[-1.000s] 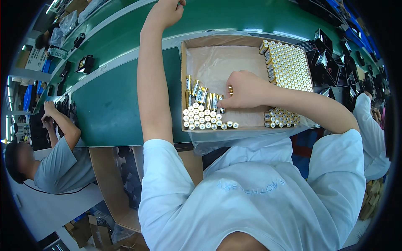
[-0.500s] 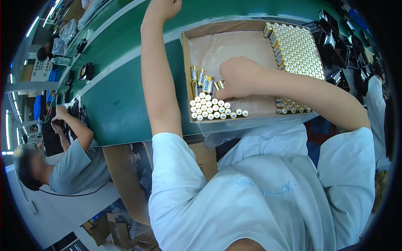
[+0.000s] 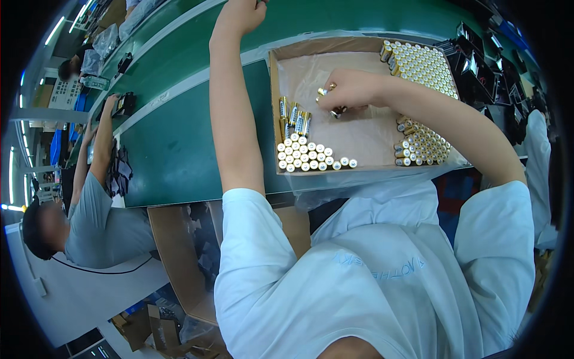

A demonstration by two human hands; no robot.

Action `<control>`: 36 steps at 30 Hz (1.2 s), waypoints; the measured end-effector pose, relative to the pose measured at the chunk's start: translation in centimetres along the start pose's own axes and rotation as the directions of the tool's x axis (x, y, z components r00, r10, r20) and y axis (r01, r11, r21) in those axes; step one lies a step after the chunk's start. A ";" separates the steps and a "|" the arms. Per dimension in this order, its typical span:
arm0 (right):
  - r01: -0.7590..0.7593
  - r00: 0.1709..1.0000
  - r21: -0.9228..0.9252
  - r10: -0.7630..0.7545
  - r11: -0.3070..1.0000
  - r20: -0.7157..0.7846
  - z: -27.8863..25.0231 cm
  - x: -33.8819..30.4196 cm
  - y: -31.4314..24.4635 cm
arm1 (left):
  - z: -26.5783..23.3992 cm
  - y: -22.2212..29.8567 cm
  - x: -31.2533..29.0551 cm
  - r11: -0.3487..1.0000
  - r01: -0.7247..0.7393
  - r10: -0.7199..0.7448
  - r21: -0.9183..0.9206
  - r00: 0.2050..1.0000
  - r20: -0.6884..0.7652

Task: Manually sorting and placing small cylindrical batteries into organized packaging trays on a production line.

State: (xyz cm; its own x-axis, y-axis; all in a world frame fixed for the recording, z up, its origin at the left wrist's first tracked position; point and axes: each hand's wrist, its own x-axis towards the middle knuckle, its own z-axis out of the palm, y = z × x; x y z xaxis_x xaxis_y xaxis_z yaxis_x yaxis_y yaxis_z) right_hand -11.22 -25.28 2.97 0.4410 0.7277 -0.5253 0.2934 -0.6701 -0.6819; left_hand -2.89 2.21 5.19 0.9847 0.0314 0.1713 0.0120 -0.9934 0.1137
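My right hand (image 3: 354, 88) is closed around a few gold-and-silver batteries (image 3: 321, 94), above the middle of a shallow cardboard box (image 3: 274, 90) lined with clear plastic. Just left of that hand, several loose batteries (image 3: 303, 123) lean or lie against one another. Below them, a cluster of batteries (image 3: 305, 157) stands on end in the near left corner. A dense block of upright batteries (image 3: 421, 67) fills the box's right side, partly hidden by my right forearm. At the top edge, my left hand (image 3: 240, 17) has curled fingers around something small and dark, mostly cut off.
The box rests on a green workbench (image 3: 179, 152). Black devices (image 3: 475, 66) are piled right of it. Clear plastic (image 3: 335, 182) hangs over its near edge. At left, a co-worker (image 3: 104, 221) reaches along the bench. An open carton (image 3: 179, 251) stands below the bench.
My right hand has lifted up and away from the loose batteries at left, with batteries now showing in its fingers. My left hand has shifted slightly right. The co-worker's arms have stretched forward.
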 end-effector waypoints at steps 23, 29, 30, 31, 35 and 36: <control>0.094 0.943 -0.328 -0.190 0.940 -0.272 4.2 1.0 -2.9 | 2.3 -1.8 1.1 0.983 -0.170 0.161 -0.073 0.980 -0.116; 0.105 0.934 -0.345 -0.211 0.933 -0.288 2.8 2.3 -2.6 | 2.3 -1.7 0.9 0.960 -0.218 0.185 -0.175 0.965 -0.186; 0.088 0.941 -0.334 -0.189 0.938 -0.282 2.4 2.4 -2.6 | 2.3 -1.7 0.9 0.959 -0.221 0.188 -0.177 0.965 -0.185; 0.071 0.946 -0.323 -0.166 0.944 -0.277 2.1 2.4 -2.6 | 2.3 -1.6 1.0 0.958 -0.225 0.192 -0.180 0.964 -0.184; 0.081 0.950 -0.391 -0.190 0.917 -0.247 2.7 0.8 -2.9 | 2.2 -1.7 0.9 0.965 -0.207 0.178 -0.161 0.967 -0.180; 0.102 0.949 -0.430 -0.218 0.897 -0.229 3.2 0.5 -3.2 | 2.1 -2.0 0.6 0.971 -0.191 0.164 -0.147 0.970 -0.177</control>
State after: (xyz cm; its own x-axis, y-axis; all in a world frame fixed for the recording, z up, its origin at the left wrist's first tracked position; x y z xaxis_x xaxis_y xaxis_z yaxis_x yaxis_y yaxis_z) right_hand -14.67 -22.36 3.25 0.5489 0.8026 -0.2334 0.6731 -0.5900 -0.4459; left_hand -1.94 4.01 3.03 0.9267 -0.1130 0.3584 -0.2020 -0.9540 0.2215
